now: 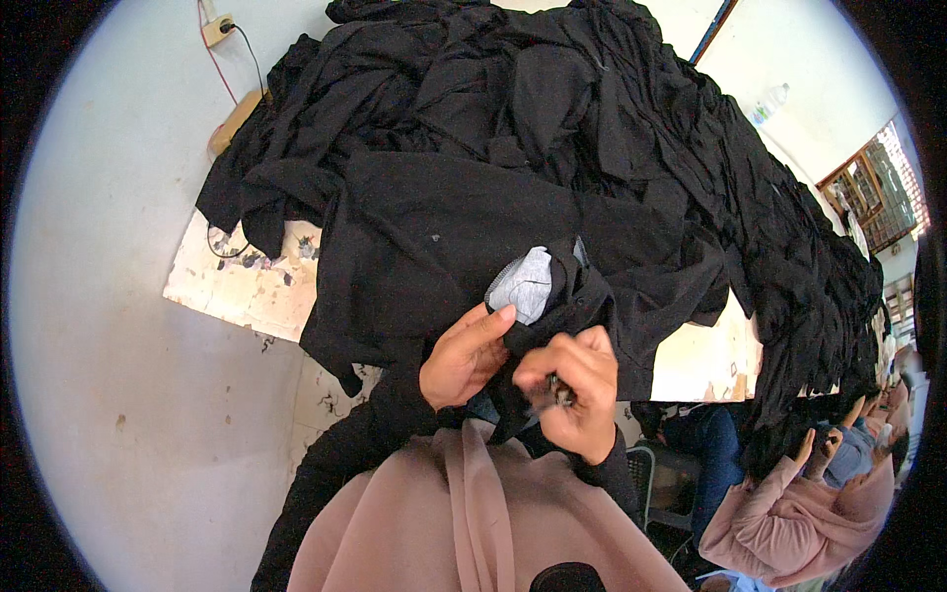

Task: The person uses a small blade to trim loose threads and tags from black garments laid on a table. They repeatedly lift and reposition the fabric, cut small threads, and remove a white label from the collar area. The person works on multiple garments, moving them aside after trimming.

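A black garment (436, 229) lies spread before me, its near edge gathered up between my hands. My left hand (464, 359) pinches the cloth beside a light grey fabric piece (527, 285) with an overlocked edge, thumb on top. Close by on the right, my right hand (573, 392) is curled around a small dark tool (556, 394), blurred and mostly hidden by the fingers; its kind I cannot tell. Black cloth hangs down between the two hands. A small round dark spot, perhaps a button or hole, shows on the garment above my right hand.
A large heap of black garments (473, 81) covers much of the table (240, 285). A wall with an electric socket (219, 29) stands at left. A plastic bottle (771, 102) is at upper right. At lower right sits a co-worker (795, 510) with raised hands, others beyond.
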Available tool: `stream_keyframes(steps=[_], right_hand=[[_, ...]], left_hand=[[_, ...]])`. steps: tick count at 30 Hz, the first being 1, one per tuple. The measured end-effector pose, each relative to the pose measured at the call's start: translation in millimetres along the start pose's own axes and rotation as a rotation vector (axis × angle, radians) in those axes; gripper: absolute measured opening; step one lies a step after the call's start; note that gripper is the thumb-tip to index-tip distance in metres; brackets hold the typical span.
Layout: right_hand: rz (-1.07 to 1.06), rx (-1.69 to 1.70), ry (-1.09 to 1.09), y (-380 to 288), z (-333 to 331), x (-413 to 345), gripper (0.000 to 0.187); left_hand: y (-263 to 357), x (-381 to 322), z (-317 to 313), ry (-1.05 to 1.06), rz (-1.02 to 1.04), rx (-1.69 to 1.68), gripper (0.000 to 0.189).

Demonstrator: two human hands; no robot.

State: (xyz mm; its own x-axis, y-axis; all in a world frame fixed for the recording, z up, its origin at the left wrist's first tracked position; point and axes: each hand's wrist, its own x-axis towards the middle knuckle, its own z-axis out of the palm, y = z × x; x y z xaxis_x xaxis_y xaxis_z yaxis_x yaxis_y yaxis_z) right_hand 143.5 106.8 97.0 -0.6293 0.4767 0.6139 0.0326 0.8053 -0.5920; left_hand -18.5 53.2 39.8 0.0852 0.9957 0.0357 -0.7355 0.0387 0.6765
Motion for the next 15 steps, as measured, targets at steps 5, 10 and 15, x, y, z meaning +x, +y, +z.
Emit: stream_keyframes(steps=[5,10,15], right_hand=[[0.164,0.002,0.301,-10.4,-2.2,-7.5,0.045],[0.24,-0.437,0.322,-10.4,-6.1,-7.6,0.024],[0.24,-0.475,0.294,-10.8,-6.3,-6.9,0.02]], left_hand=[[-0.4,2.9,6.9,-0.023,0.115,0.031,0.061],[-6.5,1.0,5.4,0.03,0.11,0.011,0.063],[-8.2,-0.9,5.9,-0.016,0.111,0.066,0.061]])
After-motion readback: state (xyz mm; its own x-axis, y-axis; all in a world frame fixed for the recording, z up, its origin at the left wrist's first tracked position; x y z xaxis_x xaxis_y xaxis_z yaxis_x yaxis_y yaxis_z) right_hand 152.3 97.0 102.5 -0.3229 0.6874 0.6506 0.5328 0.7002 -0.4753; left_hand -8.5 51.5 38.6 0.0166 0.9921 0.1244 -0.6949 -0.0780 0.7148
